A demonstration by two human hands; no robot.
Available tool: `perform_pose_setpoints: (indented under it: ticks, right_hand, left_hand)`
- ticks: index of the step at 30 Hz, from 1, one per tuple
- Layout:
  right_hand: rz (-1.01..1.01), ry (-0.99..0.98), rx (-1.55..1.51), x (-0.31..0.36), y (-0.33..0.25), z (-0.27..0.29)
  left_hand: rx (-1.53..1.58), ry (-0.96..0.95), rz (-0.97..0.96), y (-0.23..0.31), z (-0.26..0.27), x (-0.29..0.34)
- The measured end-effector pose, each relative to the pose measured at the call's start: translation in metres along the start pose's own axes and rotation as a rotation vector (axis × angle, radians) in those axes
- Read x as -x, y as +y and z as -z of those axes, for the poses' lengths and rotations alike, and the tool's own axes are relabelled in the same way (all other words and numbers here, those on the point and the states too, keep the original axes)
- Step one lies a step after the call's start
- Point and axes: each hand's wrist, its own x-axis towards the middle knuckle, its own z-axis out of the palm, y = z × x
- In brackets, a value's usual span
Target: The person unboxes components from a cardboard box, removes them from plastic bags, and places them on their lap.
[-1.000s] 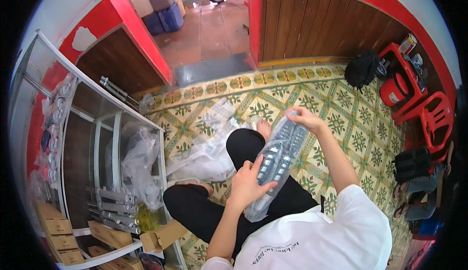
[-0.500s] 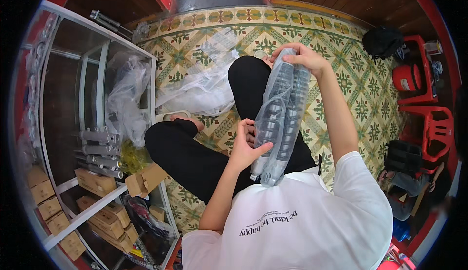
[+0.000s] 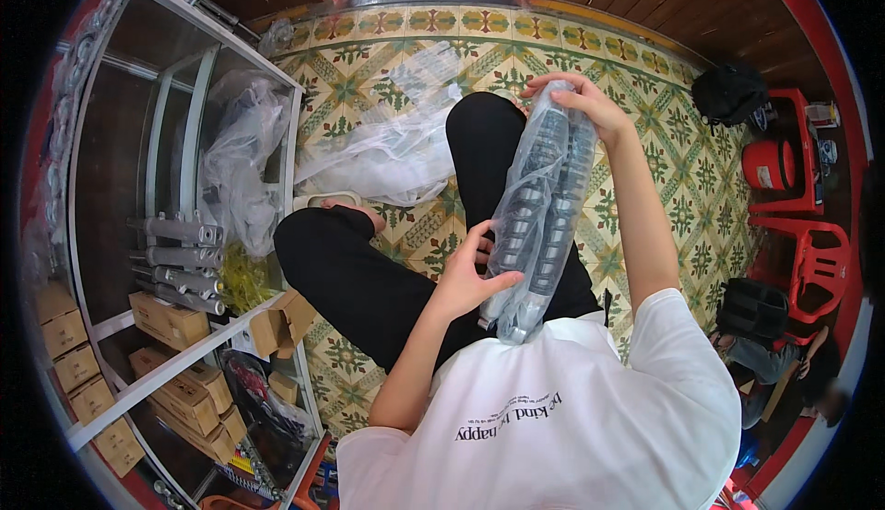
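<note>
A pair of shock absorbers (image 3: 558, 206) with dark ribbed or coiled bodies lies side by side over my lap, wrapped in a clear plastic bag. The bundle slants from upper right to lower left, its silvery ends close to my shirt. At the far end, my right hand (image 3: 590, 109) grips the wrapped top, thumb on the near face and fingers behind. My left hand (image 3: 470, 277) holds the left side of the lower part, its thumb lying across the plastic and its other fingers partly hidden behind the bundle.
Crumpled clear plastic (image 3: 387, 164) covers patterned floor tiles ahead. On the left, a metal-framed glass cabinet (image 3: 300, 132) holds cardboard boxes (image 3: 171, 319) and silvery metal tubes (image 3: 184, 257). A red bucket (image 3: 768, 164), red plastic chair (image 3: 816, 266) and black bag (image 3: 728, 95) stand right; another person is partly visible there.
The view has shifted slightly. Both hands keep their hold on the wrapped shock absorbers, with the right fingertips a little more spread at the top.
</note>
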Motion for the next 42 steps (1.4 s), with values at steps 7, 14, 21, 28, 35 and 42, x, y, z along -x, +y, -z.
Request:
perform_pose_setpoints:
  ticks: [7,14,21,28,35,42]
  right_hand:
    - [0.101,0.185,-0.224,-0.002,0.01,-0.005]
    - [-0.013,0.454,-0.188,-0.006,0.008,-0.009]
    - [0.088,0.659,-0.243,-0.008,0.028,0.003]
    - [0.001,0.789,-0.402,0.073,0.07,-0.031]
    - [-0.306,0.624,-0.191,0.186,0.084,-0.079]
    - [-0.249,0.565,-0.1,0.16,0.053,-0.102]
  left_hand:
    - [-0.013,0.013,-0.086,-0.006,-0.013,0.005]
    - [-0.551,0.359,-0.243,0.02,-0.057,0.016]
    - [-0.56,0.415,-0.306,0.009,-0.06,0.011]
    - [-0.564,0.468,-0.313,0.005,-0.058,0.013]
    - [-0.523,0.449,-0.332,0.006,-0.057,0.015]
    - [-0.535,0.468,-0.353,0.007,-0.057,0.017]
